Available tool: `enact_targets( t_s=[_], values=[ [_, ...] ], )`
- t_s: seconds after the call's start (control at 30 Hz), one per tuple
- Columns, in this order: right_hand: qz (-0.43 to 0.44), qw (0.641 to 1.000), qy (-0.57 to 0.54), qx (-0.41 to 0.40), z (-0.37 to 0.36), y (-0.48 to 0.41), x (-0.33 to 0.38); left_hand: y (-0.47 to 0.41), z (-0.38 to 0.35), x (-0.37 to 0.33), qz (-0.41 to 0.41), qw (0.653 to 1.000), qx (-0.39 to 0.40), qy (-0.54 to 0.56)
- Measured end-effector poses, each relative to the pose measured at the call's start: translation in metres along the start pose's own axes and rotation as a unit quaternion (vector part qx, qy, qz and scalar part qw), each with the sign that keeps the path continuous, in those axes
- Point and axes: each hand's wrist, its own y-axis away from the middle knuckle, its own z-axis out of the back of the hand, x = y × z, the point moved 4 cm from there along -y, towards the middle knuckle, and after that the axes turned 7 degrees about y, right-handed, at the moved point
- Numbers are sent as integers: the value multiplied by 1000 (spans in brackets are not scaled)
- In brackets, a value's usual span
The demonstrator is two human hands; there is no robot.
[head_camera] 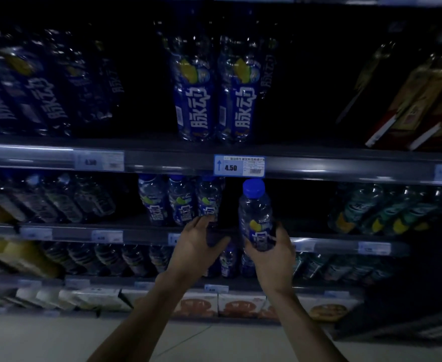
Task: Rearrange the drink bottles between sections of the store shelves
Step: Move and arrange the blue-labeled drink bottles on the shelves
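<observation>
My right hand (272, 253) grips a clear drink bottle (255, 210) with a blue cap and blue label, held upright in front of a dark gap on the middle shelf. My left hand (195, 244) is beside it at the shelf's front edge, fingers spread, fingertips at the base of a row of three matching bottles (179, 199); it holds nothing. Two taller bottles (214, 100) of the same brand stand on the shelf above.
A price tag (239, 166) reading 4.50 sits on the upper shelf rail. More blue bottles (37, 84) fill the upper left, brown-labelled bottles (423, 105) the upper right, green-labelled ones (387, 210) the middle right. Lower shelves hold bottles and boxes (214, 304).
</observation>
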Motion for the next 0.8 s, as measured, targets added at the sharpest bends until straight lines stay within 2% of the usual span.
enact_targets(
  t_s=[0.23,0.37,0.57,0.73,0.8],
  values=[
    [-12,1000,-1,15,22,28,31,19,56,-28,-19,1000,-20,4],
    [-9,1000,-1,-7,35,28,59,20,77,-46,-53,997,-50,-5],
    [23,999,-30,-32,59,1,107,12,105,-73,-78,994,-78,-13],
    [13,997,-42,-61,80,-31,132,-1,117,-92,-85,994,-72,-22],
    [6,996,-50,-70,88,-45,138,-7,118,-101,-112,990,-75,-35]
  ],
)
